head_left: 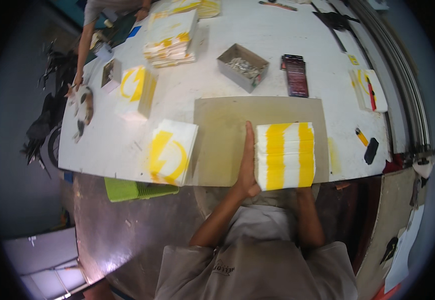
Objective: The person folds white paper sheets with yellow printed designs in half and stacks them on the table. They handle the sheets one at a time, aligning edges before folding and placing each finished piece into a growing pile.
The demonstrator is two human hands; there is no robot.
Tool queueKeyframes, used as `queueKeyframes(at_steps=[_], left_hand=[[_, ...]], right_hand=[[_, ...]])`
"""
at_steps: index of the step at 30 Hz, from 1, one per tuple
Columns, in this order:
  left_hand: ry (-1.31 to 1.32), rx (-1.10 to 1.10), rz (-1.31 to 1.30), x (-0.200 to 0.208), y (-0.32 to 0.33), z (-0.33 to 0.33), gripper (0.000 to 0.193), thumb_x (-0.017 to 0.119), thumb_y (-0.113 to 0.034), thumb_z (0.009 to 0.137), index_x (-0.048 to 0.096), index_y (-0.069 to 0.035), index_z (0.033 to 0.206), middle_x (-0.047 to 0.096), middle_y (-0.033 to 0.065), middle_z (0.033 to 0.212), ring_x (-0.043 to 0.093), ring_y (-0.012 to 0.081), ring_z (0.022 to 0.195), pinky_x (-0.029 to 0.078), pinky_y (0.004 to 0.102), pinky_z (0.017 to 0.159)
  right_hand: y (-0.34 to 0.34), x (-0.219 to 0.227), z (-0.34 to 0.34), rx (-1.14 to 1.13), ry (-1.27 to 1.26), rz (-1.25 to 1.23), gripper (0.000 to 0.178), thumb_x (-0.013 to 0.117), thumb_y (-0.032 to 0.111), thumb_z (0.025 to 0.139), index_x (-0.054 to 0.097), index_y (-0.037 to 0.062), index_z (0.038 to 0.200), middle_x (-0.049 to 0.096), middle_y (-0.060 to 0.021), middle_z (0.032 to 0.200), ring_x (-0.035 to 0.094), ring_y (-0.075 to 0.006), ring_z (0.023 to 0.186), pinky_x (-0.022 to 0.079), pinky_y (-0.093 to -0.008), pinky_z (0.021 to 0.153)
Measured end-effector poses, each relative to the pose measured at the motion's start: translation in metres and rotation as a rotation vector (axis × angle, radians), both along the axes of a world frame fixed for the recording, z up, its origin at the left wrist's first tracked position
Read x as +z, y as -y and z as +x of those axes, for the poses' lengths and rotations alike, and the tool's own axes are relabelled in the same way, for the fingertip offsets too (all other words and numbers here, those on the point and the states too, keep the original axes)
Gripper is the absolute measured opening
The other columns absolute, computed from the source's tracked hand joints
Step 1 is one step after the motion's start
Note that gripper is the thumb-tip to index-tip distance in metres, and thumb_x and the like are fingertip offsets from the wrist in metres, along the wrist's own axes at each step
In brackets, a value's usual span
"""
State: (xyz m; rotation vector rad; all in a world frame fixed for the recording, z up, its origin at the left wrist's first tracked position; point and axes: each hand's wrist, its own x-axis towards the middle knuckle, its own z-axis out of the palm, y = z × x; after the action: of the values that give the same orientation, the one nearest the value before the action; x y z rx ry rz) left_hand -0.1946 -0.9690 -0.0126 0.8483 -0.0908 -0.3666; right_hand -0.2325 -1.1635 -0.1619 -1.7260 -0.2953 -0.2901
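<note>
A thick stack of white sheets with yellow bands stands on the grey-brown board near the table's front edge. My left hand lies along the stack's left side, fingers straight and pressed against it. From the lower right, my right hand reaches the stack's near right corner; its fingers are hidden by the stack. Left of the board's middle is another stack, white with a yellow lightning-bolt print. Behind that stands a taller printed stack.
Beyond the board sit a grey box of small metallic pieces and a dark packet. More stacks lie far back. A cat rests at the left edge, touched by another person's hand. A lighter lies right.
</note>
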Motion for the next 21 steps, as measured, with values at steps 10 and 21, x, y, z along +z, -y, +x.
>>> queueKeyframes(at_steps=[10,21], left_hand=[[0.648,0.220,0.512,-0.068,-0.014,-0.004,0.102,0.054,-0.040,0.086,-0.005,0.010,0.152,-0.005,0.0253,0.163,0.006,0.0333,0.152,0.009,0.0419,0.121],[0.563,0.139,0.485,-0.095,-0.019,-0.012,0.091,0.048,-0.008,0.078,0.000,0.010,0.153,0.003,0.0269,0.162,0.008,0.0346,0.152,0.008,0.0409,0.121]], right_hand=[[-0.002,0.002,-0.001,0.014,-0.012,-0.025,0.066,0.069,0.022,0.089,0.041,-0.0016,0.143,0.048,-0.0153,0.142,0.046,-0.0255,0.131,0.036,-0.0392,0.108],[-0.003,-0.008,-0.001,0.011,-0.009,-0.059,0.060,0.069,0.021,0.089,0.045,-0.0012,0.140,0.053,-0.0142,0.138,0.051,-0.0235,0.125,0.041,-0.0380,0.104]])
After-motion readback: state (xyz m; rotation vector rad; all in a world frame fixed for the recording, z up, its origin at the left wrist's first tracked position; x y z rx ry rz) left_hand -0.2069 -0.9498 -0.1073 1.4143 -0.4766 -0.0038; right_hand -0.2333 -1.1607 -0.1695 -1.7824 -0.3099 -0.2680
